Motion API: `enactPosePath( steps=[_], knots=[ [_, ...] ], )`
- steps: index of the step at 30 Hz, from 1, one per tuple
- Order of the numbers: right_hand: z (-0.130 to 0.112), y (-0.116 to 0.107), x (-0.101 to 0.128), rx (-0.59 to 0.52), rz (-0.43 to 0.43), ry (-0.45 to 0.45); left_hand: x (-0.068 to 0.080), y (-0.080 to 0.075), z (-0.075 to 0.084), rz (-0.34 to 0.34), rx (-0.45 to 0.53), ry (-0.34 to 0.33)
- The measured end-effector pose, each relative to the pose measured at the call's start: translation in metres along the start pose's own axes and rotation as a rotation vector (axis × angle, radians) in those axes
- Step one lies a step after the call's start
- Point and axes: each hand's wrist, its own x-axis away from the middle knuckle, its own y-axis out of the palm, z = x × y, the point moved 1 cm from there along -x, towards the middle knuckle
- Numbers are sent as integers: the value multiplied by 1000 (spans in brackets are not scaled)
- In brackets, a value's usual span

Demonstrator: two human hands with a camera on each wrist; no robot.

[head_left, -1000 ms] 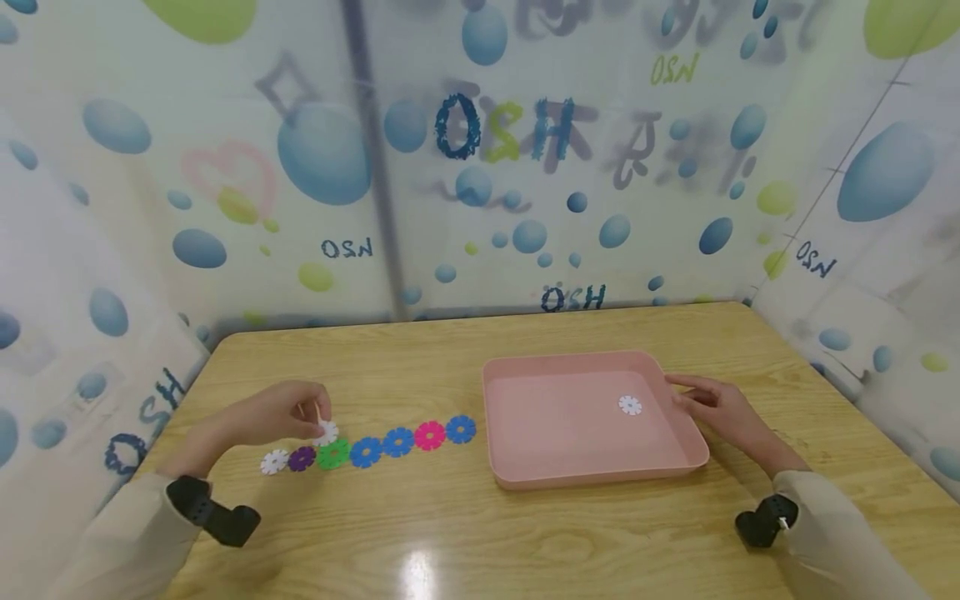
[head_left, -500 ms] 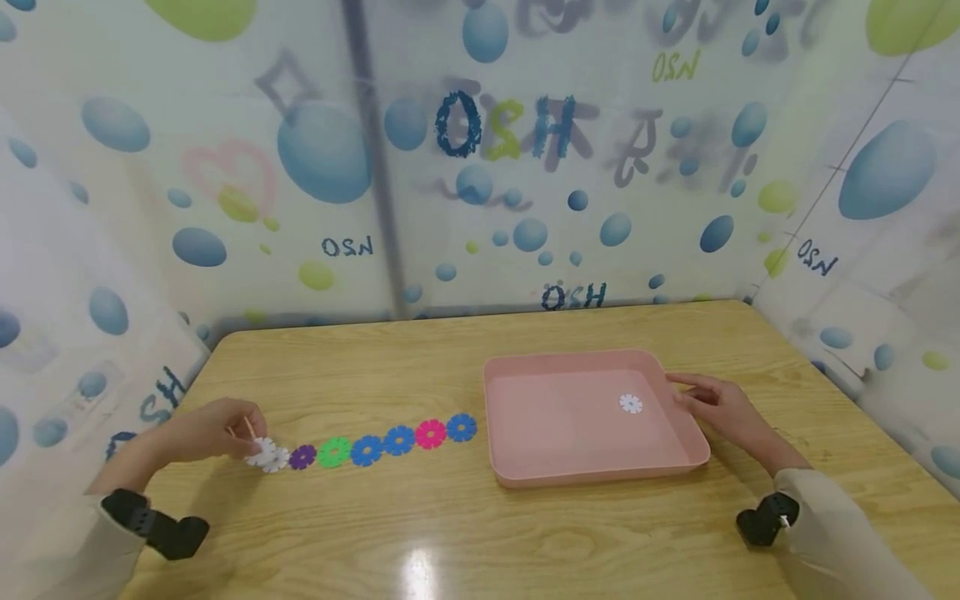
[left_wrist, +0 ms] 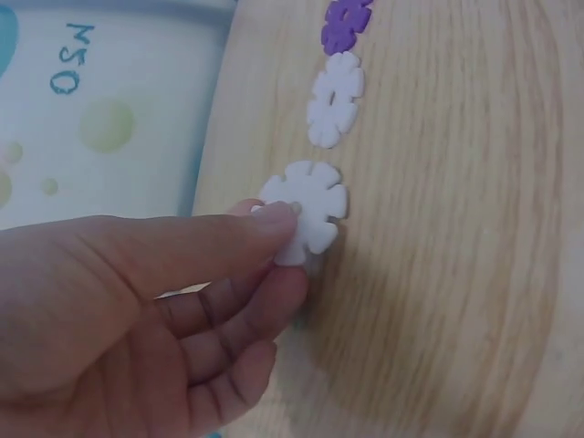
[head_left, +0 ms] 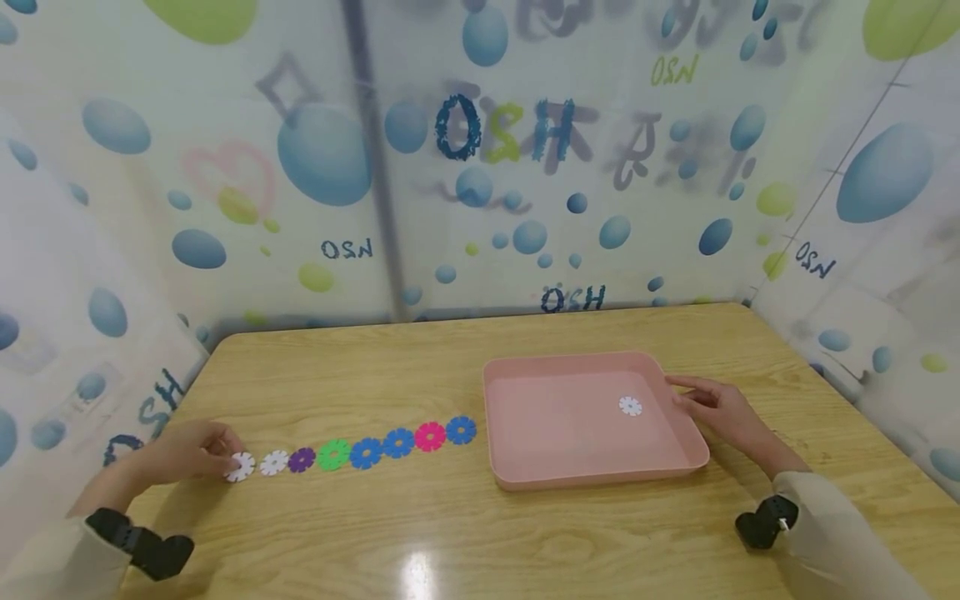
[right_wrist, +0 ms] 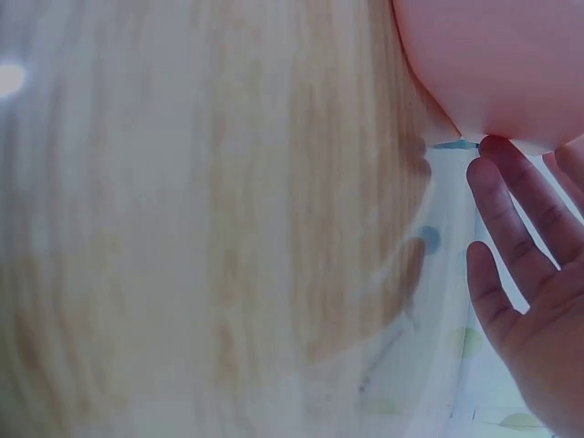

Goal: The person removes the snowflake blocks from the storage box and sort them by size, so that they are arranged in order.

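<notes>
A row of flat gear-shaped discs (head_left: pixel 365 451) lies on the wooden table (head_left: pixel 420 533): white, purple, green, two blue, pink, blue. At its left end my left hand (head_left: pixel 197 451) pinches a white disc (head_left: pixel 241 467) between thumb and fingers; the left wrist view shows this white disc (left_wrist: pixel 307 211) just past the row's white disc (left_wrist: pixel 335 99). My right hand (head_left: pixel 716 407) rests with straight fingers against the right rim of the pink tray (head_left: pixel 697 446). One white disc (head_left: pixel 630 405) lies inside the tray.
Bubble-printed sheets wall the table on the left, back and right. The tray's pink wall (right_wrist: pixel 493 64) fills the top right of the right wrist view. Black wrist cameras sit on both sleeves.
My left hand has carried the white disc leftward along the row, from above the green disc down to the table at the row's left end. The right hand has stayed put.
</notes>
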Motion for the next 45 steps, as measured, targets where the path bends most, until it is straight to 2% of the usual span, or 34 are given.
enactPosePath(
  steps=[4,8,13,20,28,36,39,45],
  knots=[
    [1,0,1,-7,-3,-3,-3,2,-4,18,-11,19],
    [3,0,1,-16,-6,-9,-6,5,-6,29,-10,-8],
    [4,0,-1,-16,-8,-14,-6,8,-4,39,6,-11],
    [4,0,0,-21,-6,-11,-3,9,-1,17,67,50],
    [3,1,1,-28,1,-4,-2,9,0,-1,93,61],
    [4,1,0,-51,-7,-13,-3,3,4,23,49,-38],
    [4,1,0,-49,-8,-20,-3,0,10,41,66,-9],
    [3,0,0,-39,-4,-18,-5,-1,40,51,70,168]
  ],
)
